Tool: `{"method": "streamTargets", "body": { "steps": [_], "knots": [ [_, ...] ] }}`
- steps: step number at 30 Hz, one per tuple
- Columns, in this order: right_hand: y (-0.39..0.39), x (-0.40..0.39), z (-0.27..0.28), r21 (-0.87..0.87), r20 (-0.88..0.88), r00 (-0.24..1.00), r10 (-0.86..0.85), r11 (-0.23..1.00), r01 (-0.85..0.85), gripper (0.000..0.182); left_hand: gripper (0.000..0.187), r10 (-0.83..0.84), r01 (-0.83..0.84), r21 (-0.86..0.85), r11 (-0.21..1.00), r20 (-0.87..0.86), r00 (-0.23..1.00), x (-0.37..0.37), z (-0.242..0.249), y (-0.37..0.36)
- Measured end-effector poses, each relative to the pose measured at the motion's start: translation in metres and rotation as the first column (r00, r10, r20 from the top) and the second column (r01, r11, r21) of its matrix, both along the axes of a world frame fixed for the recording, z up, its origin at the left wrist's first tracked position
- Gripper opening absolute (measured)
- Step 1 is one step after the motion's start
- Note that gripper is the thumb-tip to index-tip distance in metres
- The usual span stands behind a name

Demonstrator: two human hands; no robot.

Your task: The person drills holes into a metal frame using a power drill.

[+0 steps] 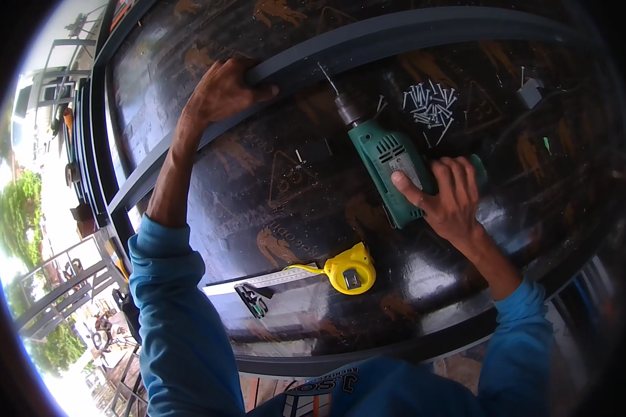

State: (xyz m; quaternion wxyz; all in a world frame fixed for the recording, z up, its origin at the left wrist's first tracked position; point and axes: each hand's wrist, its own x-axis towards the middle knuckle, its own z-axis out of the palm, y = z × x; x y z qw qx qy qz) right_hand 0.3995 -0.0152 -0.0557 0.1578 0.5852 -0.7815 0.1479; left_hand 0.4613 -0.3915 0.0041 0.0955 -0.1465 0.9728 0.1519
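My left hand [226,92] is wrapped round a long grey metal bar [396,35] that runs across the dark printed board [257,187]. In my right hand [446,198] is a green power drill [389,163], gripped by its handle. The drill's bit [328,78] points up toward the bar, its tip overlapping the bar's near edge in this view. To the right of the drill chuck lies a pile of screws [431,104]. A yellow tape measure [350,270] sits nearer my body, close to a white ruler [278,279].
A small black-and-green tool [252,300] lies by the ruler. A small grey block [531,92] stands at the right beyond the screws. Grey metal framing [292,365] borders the board's near edge. More metal bars and frames [83,146] are at the left.
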Motion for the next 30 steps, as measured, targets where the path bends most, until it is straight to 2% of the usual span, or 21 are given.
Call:
{"method": "streamTargets", "body": {
  "steps": [9, 19, 30],
  "knots": [
    [-0.001, 0.004, 0.002, 0.022, -0.03, 0.999, -0.019, 1.0, 0.02, 0.08, 0.049, 0.008, -0.009, 0.046, 0.999, 0.02, 1.0, -0.001, 0.003, 0.0],
    [-0.002, 0.004, -0.001, -0.011, -0.001, 1.0, -0.029, 1.0, 0.029, 0.082, 0.047, 0.039, -0.04, 0.024, 0.999, 0.042, 0.998, -0.002, 0.01, 0.008],
    [-0.003, 0.008, -0.004, 0.0, -0.115, 0.993, -0.04, 0.999, 0.04, 0.076, 0.05, 0.053, -0.06, 0.071, 0.996, 0.1, 0.994, -0.005, 0.012, 0.005]
  ]
}}
